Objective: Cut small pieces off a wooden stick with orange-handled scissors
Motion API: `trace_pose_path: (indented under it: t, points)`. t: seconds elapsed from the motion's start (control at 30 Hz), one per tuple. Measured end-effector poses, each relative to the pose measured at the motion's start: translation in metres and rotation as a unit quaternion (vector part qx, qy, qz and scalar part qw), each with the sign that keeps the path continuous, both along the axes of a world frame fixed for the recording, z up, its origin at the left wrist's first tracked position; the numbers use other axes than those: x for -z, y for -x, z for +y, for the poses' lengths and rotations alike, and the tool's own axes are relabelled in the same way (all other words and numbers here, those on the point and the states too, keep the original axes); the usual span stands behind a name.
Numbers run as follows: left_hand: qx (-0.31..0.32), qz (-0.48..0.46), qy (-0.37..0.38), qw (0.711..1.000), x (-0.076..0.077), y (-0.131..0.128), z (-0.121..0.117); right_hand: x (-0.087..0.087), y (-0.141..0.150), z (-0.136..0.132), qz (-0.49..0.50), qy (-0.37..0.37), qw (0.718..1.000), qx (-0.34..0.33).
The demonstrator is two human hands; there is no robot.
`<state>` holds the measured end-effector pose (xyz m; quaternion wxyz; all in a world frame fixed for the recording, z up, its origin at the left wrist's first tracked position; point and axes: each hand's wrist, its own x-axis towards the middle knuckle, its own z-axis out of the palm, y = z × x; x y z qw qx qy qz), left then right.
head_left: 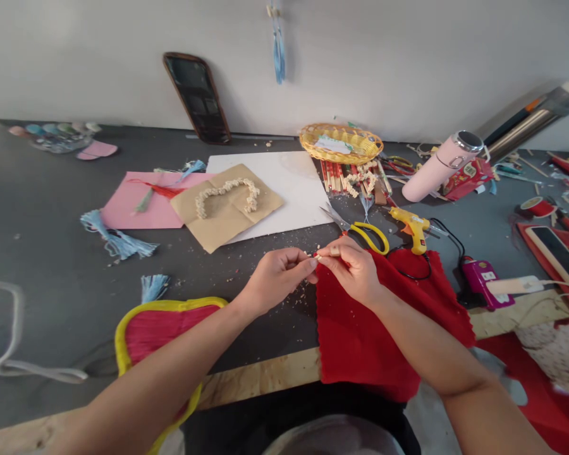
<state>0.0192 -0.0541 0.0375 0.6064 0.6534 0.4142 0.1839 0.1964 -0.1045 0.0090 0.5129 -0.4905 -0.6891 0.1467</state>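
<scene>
Near the middle of the table, my left hand [281,279] and my right hand [353,270] meet with fingertips pinched. Between them is a small cream-coloured piece [317,256], too small to name exactly. Just beyond my right hand lie yellow-handled scissors [370,237] with their blades apart. Red cloth [360,332] spreads under my right hand and forearm. Past my left hand, a curved string of cream-coloured bits [227,189] rests on a brown paper sheet [213,230].
A yellow glue gun [410,227] and its cord lie to the right, near a purple power socket [488,284]. A pink flask [440,165] leans behind them. At the back are a yellow basket [313,151] and a phone [199,98]. Blue tassels [118,235] lie left.
</scene>
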Motion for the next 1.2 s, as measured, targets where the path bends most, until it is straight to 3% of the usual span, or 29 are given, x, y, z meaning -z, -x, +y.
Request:
trace_pose_path:
  t: [0.23,0.4,0.53,0.63,0.7,0.8,0.87,1.0,1.2]
  points:
    - [-0.033,0.021,-0.018,0.999,0.002,0.006,0.011,0.001,-0.006,0.003,-0.059,-0.019,0.998,0.031]
    - [-0.037,0.016,-0.032,0.999,0.009,0.008,0.015,0.01,-0.003,0.004,-0.209,0.0,0.978,-0.014]
    - [-0.04,0.013,-0.019,0.999,0.01,0.007,0.015,0.015,-0.001,0.005,-0.232,0.018,0.972,-0.033]
    - [-0.054,-0.009,0.002,0.999,0.007,0.005,0.016,0.01,-0.008,0.007,-0.217,0.015,0.976,-0.01]
    - [-0.067,-0.018,0.012,0.998,0.004,0.005,0.017,0.001,-0.022,0.008,-0.231,0.027,0.972,0.043]
    - [-0.079,-0.043,0.045,0.995,0.001,0.004,0.017,-0.013,-0.05,0.009,-0.309,0.112,0.928,0.174]
    - [-0.082,-0.072,0.083,0.991,0.0,0.004,0.018,-0.019,-0.065,0.009,-0.35,0.196,0.891,0.213]
    - [-0.087,-0.109,0.125,0.982,0.0,0.005,0.018,-0.02,-0.072,0.008,-0.37,0.297,0.86,0.189]
    - [-0.1,-0.136,0.129,0.977,-0.001,0.005,0.018,-0.011,-0.063,0.01,-0.398,0.267,0.861,0.171]
